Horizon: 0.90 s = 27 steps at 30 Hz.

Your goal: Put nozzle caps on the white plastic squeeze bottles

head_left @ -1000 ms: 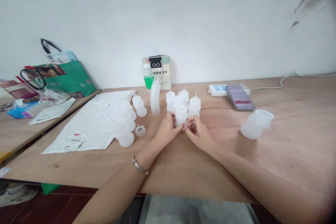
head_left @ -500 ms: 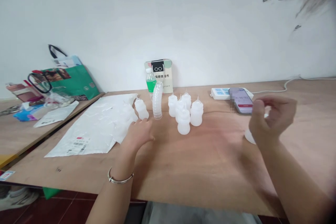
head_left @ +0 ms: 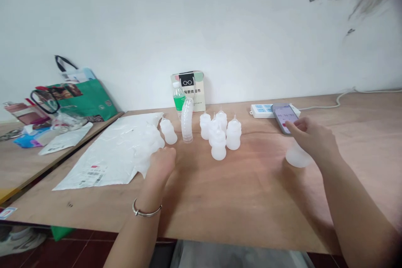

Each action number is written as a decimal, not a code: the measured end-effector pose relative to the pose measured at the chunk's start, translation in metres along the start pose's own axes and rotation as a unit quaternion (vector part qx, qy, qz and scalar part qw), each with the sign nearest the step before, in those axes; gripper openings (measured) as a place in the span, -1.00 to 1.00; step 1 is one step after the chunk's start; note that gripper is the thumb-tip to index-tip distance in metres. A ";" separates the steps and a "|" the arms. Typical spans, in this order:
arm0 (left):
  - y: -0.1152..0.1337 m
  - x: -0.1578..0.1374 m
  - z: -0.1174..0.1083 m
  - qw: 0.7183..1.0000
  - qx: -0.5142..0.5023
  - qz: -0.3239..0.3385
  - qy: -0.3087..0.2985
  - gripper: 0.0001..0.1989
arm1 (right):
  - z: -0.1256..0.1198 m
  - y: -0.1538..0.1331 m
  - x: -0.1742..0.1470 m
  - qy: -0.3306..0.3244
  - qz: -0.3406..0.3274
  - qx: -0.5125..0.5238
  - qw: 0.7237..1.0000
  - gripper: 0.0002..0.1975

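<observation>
My right hand (head_left: 315, 140) is over the phone (head_left: 283, 113), a fingertip at the lower part of its lit screen; the fingers are partly spread and hold nothing visible. Beneath that hand is a translucent white squeeze bottle (head_left: 297, 157), its upper part hidden. My left hand (head_left: 163, 162) is curled closed, palm down, by the front of a pile of white bottles (head_left: 149, 142); its inside is hidden. One squeeze bottle (head_left: 168, 130) leans beyond it. Several squeeze bottles with pointed clear tips (head_left: 219, 148) stand grouped mid-table. Left of them rises a curved stack of clear plastic pieces (head_left: 187, 121).
A white plastic mailer (head_left: 106, 146) lies flat at left. A green-labelled drink bottle (head_left: 179, 99) and a paper bag (head_left: 199, 96) stand by the wall. Behind the phone is a power strip (head_left: 260, 111). A green bag (head_left: 94, 100) and clutter sit on the adjoining table.
My right hand has moved to the phone, its fingers opening out toward the screen. My left hand has gone from spread fingers to a curled fist. The view has shifted slightly.
</observation>
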<state>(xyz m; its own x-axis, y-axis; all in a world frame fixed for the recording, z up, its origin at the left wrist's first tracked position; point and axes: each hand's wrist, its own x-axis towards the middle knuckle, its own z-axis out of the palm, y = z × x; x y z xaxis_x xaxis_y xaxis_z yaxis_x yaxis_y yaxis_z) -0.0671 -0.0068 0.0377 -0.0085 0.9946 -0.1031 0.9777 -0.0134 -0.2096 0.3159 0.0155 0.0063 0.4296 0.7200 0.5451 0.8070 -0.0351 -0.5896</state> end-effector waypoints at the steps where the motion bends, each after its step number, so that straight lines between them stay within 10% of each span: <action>1: 0.000 0.001 0.001 1.000 -0.003 0.004 -0.003 -0.66 | 0.001 -0.003 -0.001 -0.010 -0.002 0.010 1.000 -0.76; 6: 0.001 0.005 0.007 0.999 -0.021 0.045 -0.001 -0.73 | 0.002 -0.040 -0.024 -0.177 -0.037 0.153 0.972 -0.75; 17: 0.013 0.008 0.015 0.975 -0.129 0.180 -0.021 -0.87 | 0.050 -0.091 -0.117 -0.361 -0.136 0.457 0.802 -0.74; 21: 0.012 0.008 0.017 0.971 -0.139 0.191 -0.033 -0.86 | 0.065 -0.097 -0.133 -0.465 -0.149 0.344 0.802 -0.60; 27: 0.007 0.010 0.021 0.973 -0.144 0.177 -0.037 -0.73 | 0.069 -0.099 -0.130 -0.454 -0.168 0.297 0.823 -0.61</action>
<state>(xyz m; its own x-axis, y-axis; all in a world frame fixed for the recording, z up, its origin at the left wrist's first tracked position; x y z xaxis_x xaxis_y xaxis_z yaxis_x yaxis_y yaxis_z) -0.0645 0.0009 0.0143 0.3343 0.9230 -0.1905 0.9404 -0.3132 0.1324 0.1522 -0.0266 -0.0477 -0.4753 0.8501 0.2267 0.3616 0.4236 -0.8305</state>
